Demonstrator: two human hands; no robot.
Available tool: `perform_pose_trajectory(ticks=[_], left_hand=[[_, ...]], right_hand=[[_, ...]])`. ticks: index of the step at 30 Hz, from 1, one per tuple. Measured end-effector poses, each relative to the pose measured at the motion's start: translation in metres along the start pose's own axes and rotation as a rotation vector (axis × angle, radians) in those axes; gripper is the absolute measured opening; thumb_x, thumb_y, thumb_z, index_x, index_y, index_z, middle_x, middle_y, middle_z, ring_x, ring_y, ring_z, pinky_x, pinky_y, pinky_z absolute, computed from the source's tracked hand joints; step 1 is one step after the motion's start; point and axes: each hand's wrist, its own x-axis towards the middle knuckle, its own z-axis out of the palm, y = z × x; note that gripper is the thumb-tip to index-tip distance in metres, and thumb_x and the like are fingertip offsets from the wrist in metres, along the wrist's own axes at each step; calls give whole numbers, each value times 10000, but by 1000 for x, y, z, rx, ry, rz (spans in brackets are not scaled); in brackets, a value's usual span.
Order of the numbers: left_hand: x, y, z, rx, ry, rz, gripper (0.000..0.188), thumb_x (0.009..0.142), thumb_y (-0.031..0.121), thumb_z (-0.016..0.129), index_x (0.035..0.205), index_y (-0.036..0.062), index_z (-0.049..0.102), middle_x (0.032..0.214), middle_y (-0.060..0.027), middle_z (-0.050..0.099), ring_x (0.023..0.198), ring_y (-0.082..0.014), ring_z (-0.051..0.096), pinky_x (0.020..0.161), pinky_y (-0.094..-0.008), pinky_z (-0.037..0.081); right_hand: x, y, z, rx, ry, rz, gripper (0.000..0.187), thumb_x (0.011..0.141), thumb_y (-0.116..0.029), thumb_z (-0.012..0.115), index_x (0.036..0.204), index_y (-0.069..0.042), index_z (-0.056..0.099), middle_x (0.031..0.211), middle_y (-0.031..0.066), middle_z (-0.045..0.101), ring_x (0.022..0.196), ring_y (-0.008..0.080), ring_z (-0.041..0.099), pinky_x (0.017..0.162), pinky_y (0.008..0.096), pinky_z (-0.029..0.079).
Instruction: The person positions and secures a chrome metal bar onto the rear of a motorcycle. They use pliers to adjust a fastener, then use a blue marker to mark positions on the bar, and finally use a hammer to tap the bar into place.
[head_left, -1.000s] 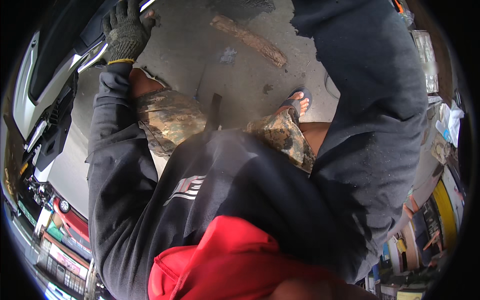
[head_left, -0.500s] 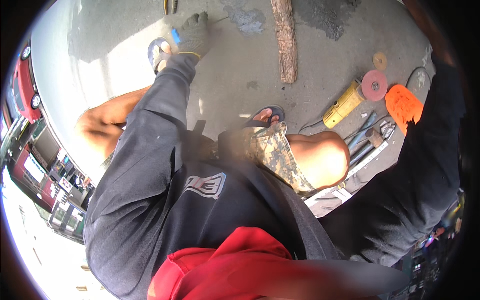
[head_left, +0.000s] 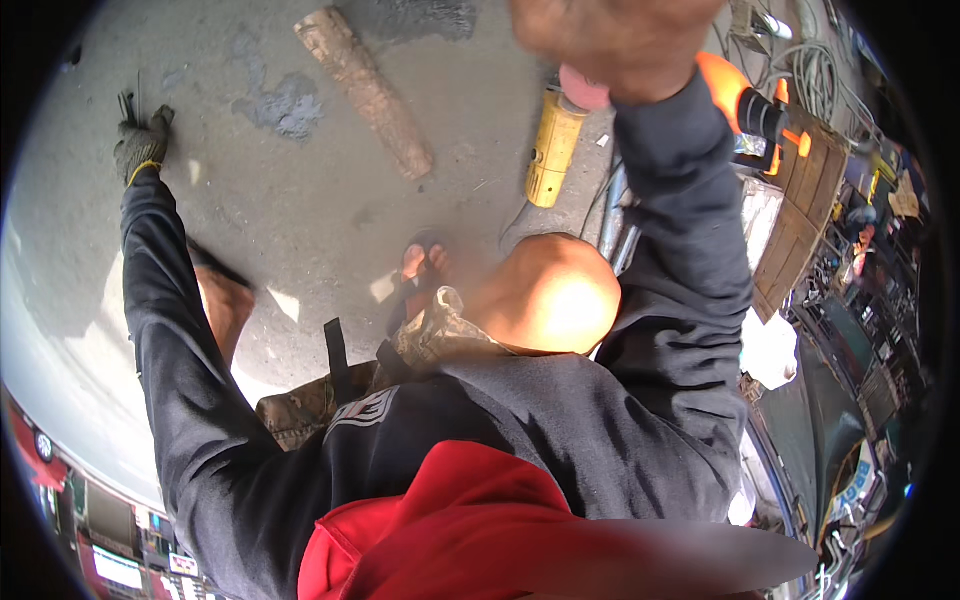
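At the far left my left hand (head_left: 143,150), in a grey knit glove with a yellow cuff, reaches low over the floor. A thin rod (head_left: 138,88) sticks up from its fingers, which look closed on it. Beside the fingers are two short dark prongs (head_left: 126,106); whether they are held or lie there I cannot tell. My bare right hand (head_left: 625,45) is raised at the top, smeared by motion, its fingers hidden. Behind it are the pink disc (head_left: 583,90) of a yellow angle grinder (head_left: 553,150) and an orange shell-like piece (head_left: 722,92) with black and orange fittings.
A rough wooden plank (head_left: 368,95) lies on the concrete floor, near a grey stain (head_left: 285,105). Metal bars (head_left: 615,205) lie right of my bent knee. Farther right stand a brown wooden board (head_left: 805,205), coiled cable (head_left: 815,80) and dense clutter. A pale panel curves along the left.
The view has turned, shifting plank and grinder leftward. My left hand is now farther out to the left. My right hand, beyond the top right edge before, has come into view above the grinder.
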Motion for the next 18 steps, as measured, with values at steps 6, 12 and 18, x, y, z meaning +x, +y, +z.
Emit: perform_pose_trajectory(ticks=[6, 12, 18], left_hand=[[-34, 28, -4, -188, 190, 32, 989, 800, 815, 568, 1290, -44, 563, 1062, -275, 680, 891, -378, 659, 765, -495, 499], [-143, 70, -58, -575, -539, -75, 927, 854, 797, 541, 1092, -94, 639, 802, -221, 700, 484, -312, 656, 430, -415, 490], [-317, 120, -143, -1571, -1309, -32, 517, 974, 504, 666, 1170, 35, 570, 963, -78, 618, 762, -200, 591, 723, -383, 528]], right_hand=[[-252, -113, 45, -167, -115, 1339, 770, 802, -295, 812, 1467, -90, 481, 1371, 242, 530, 1277, 382, 512, 1034, 511, 434], [-296, -138, 76, -74, -223, 1838, 910, 753, -390, 827, 1482, -66, 391, 1326, 205, 512, 1255, 388, 502, 1015, 566, 423], [-317, -140, 52, -7, -207, 1806, 760, 771, -371, 797, 1396, -86, 473, 1286, 149, 536, 1242, 371, 512, 1016, 555, 422]])
